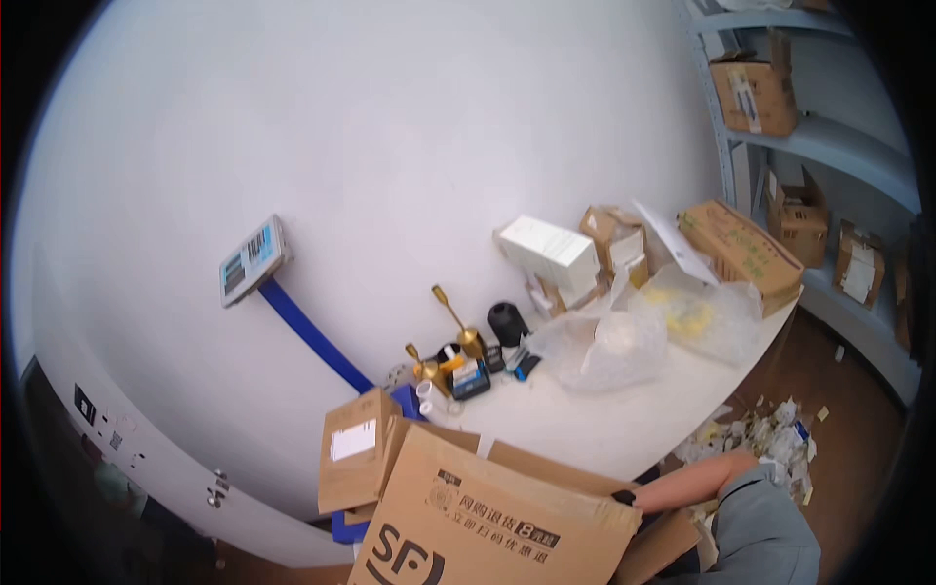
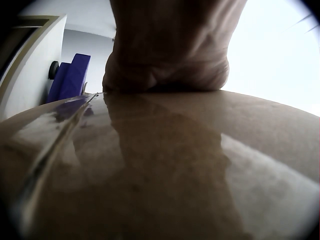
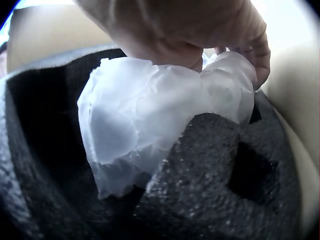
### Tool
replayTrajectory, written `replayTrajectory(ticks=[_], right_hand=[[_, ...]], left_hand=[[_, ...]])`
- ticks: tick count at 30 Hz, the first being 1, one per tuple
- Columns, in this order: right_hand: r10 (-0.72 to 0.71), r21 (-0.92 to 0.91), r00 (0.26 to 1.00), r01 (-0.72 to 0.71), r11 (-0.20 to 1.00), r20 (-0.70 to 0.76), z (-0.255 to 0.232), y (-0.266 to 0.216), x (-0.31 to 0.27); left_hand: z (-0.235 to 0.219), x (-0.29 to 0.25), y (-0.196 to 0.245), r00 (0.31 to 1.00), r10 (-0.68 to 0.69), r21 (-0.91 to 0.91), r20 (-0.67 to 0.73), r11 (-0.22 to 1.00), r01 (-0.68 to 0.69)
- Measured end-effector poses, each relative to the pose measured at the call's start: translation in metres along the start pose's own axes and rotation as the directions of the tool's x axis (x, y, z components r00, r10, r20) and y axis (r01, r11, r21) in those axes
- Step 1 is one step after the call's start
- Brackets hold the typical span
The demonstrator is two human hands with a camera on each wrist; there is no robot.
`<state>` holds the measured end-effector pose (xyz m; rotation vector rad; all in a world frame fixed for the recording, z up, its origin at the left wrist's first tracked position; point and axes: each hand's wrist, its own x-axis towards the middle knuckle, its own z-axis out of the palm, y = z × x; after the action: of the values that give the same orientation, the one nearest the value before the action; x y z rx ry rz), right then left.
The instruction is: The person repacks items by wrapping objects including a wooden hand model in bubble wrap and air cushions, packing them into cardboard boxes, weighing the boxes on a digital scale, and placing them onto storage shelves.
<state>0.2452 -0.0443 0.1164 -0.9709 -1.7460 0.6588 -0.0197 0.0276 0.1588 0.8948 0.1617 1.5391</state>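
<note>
A large cardboard box with its flaps raised stands at the bottom of the head view, and my right forearm reaches into it. In the right wrist view, my right hand curls its fingers round a white, translucent wrapped item. Dark grey foam with cut-out hollows surrounds this item inside the box. My left hand rests against a taped brown cardboard surface in the left wrist view; its fingers are hidden. The head view does not show the left hand.
Behind the box, a white table holds plastic bags, a white box, brass candlesticks and small items. A smaller carton and a scale display are at left. Shelves with cartons stand right; scraps litter the floor.
</note>
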Motion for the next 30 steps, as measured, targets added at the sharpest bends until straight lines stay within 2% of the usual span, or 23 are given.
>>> replayTrajectory(ticks=[1, 4, 6, 9, 15, 17, 19, 21, 23, 24, 26, 30], right_hand=[[-0.024, -0.039, 1.000, 0.023, 0.999, -0.015, -0.017, -0.007, 0.004], [0.059, -0.045, 0.998, -0.058, 0.997, 0.029, -0.010, 0.001, -0.025], [0.190, 0.003, 0.977, -0.191, 0.982, 0.098, 0.017, 0.010, -0.078], [0.363, 0.048, 0.907, -0.381, 0.923, 0.215, 0.052, 0.013, -0.154], [0.258, -0.051, 0.947, -0.253, 0.966, 0.190, 0.020, 0.026, -0.101], [0.203, -0.038, 0.978, -0.205, 0.978, -0.047, -0.008, 0.054, -0.081], [0.225, -0.103, 0.963, -0.241, 0.965, -0.145, -0.041, 0.101, -0.050], [0.175, -0.314, 0.956, -0.246, 0.917, -0.237, -0.055, 0.129, -0.017], [0.294, -0.443, 0.921, -0.382, 0.811, -0.256, -0.054, 0.166, 0.011], [0.286, -0.439, 0.922, -0.378, 0.815, -0.262, -0.048, 0.178, 0.020], [0.442, -0.595, 0.867, -0.485, 0.640, -0.231, -0.041, 0.199, 0.034], [0.506, -0.622, 0.840, -0.505, 0.598, -0.195, -0.025, 0.220, 0.036]], left_hand=[[0.010, 0.005, -0.002, 1.000, 0.006, -0.022, 0.026, 1.000, -0.006], [-0.006, -0.034, -0.019, 0.995, -0.064, -0.035, -0.078, 0.998, 0.061], [-0.031, -0.100, -0.026, 0.960, -0.159, -0.026, -0.230, 0.987, 0.157], [-0.054, -0.201, -0.022, 0.851, -0.280, -0.047, -0.445, 0.956, 0.290], [-0.054, -0.171, -0.024, 0.886, -0.242, -0.065, -0.394, 0.970, 0.236], [-0.056, -0.174, -0.023, 0.881, -0.240, -0.078, -0.407, 0.970, 0.229], [-0.055, -0.182, -0.028, 0.875, -0.228, -0.087, -0.428, 0.974, 0.211], [-0.057, -0.189, -0.022, 0.864, -0.226, -0.086, -0.450, 0.974, 0.210], [-0.056, -0.187, -0.012, 0.865, -0.218, -0.075, -0.452, 0.976, 0.206], [-0.055, -0.185, -0.009, 0.868, -0.211, -0.068, -0.450, 0.977, 0.202], [-0.054, -0.179, -0.004, 0.873, -0.202, -0.054, -0.443, 0.979, 0.199], [-0.062, -0.183, 0.008, 0.859, -0.193, -0.041, -0.474, 0.980, 0.197]])
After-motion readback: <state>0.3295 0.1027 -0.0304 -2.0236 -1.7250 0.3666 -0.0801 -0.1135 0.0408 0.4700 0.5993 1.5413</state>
